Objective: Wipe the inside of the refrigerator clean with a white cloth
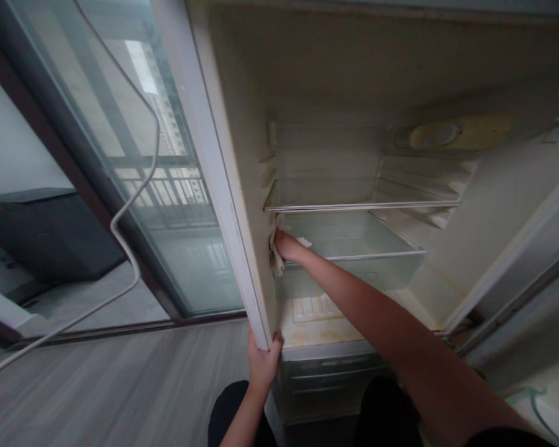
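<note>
In front of me stands an open refrigerator [242, 186] with yellowish stains on its inner walls and floor. My right hand [287, 246] reaches inside and presses a pale cloth [276, 254] to the left inner wall, between the two glass shelves. Its fingers are closed on the cloth and partly hidden by it. The upper glass shelf [363, 206] lies just above that hand, and the lower glass shelf [354, 236] extends to its right. Lower down, my left hand [263, 360] grips the refrigerator's left front edge, thumb on the inner side.
Below the compartment are clear-fronted drawers [330, 379]. A yellowed light housing [456, 133] sits on the right inner wall. To the left, a white cable [135, 205] hangs before a sliding glass door [186, 248]. Grey wood-look floor [144, 391] spreads below. My knees flank the drawers.
</note>
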`<control>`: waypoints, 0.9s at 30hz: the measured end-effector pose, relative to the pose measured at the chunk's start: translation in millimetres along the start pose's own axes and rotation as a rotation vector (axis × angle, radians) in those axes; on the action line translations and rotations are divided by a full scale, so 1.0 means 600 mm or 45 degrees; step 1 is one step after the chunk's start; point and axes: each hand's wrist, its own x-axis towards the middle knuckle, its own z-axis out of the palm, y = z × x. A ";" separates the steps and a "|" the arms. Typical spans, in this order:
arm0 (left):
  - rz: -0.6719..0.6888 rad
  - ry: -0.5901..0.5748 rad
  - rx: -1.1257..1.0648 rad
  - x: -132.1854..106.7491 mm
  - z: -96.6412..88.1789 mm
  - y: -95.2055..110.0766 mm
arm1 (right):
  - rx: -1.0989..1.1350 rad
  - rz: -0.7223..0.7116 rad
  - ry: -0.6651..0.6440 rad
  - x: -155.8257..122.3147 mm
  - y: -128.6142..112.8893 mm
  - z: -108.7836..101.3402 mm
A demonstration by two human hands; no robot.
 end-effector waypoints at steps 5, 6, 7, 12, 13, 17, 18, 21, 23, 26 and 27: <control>-0.061 0.003 -0.054 -0.003 0.000 -0.009 | -0.308 0.033 -0.131 0.021 0.016 -0.030; -0.061 0.003 -0.058 -0.003 0.000 -0.012 | -0.354 0.041 -0.154 0.029 0.019 -0.035; -0.057 0.004 -0.056 -0.003 0.000 -0.015 | -0.391 0.051 -0.178 0.038 0.022 -0.040; -0.046 0.011 -0.012 -0.002 -0.001 -0.028 | -0.468 0.114 -0.218 0.088 0.041 -0.048; -0.046 0.007 -0.006 -0.002 -0.001 -0.029 | -0.471 0.128 -0.199 0.096 0.044 -0.048; -0.063 0.012 0.014 -0.001 -0.005 -0.024 | -0.463 0.143 -0.157 0.122 0.055 -0.054; -0.072 0.019 0.017 0.000 -0.006 -0.021 | -0.457 0.134 -0.156 0.126 0.058 -0.057; -0.074 0.044 0.021 0.001 -0.007 -0.013 | -0.425 0.095 -0.160 0.137 0.070 -0.064; -0.057 0.044 0.028 0.001 -0.008 -0.010 | -0.391 0.064 -0.163 0.143 0.081 -0.067; -0.044 0.030 0.046 0.003 -0.009 -0.010 | -0.328 0.037 -0.166 0.150 0.102 -0.072; -0.046 0.029 0.053 0.003 -0.009 -0.010 | -0.300 0.037 -0.161 0.151 0.109 -0.077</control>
